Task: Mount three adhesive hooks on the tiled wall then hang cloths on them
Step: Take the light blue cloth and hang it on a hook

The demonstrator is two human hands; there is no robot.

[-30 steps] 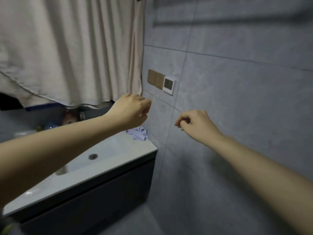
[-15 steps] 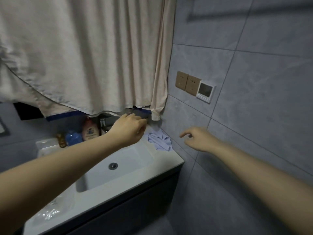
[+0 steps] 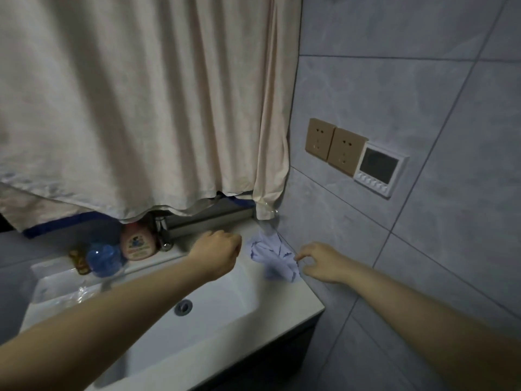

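A person reaches both bare arms over a white sink (image 3: 158, 338) set against a grey tiled wall (image 3: 394, 88). The left hand (image 3: 218, 251) hangs above the far rim of the basin, its fingers curled into a fist; whether it holds anything cannot be told. The right hand (image 3: 320, 262) reaches toward the far right corner, thumb and forefinger drawn together at the edge of a crumpled pale blue cloth (image 3: 272, 256), which lies on the sink's ledge just beside the wall; the tips touch or nearly touch it, and a firm pinch cannot be confirmed. A beige curtain (image 3: 141, 103) hangs across the far side, its hem just above a chrome tap (image 3: 162, 235). Left of the tap stand a pink bottle (image 3: 138, 241), a blue container (image 3: 103, 259) and a small brown item (image 3: 79, 259). On the wall to the right sit two tan sockets (image 3: 332, 143) and a white control panel (image 3: 380, 169).
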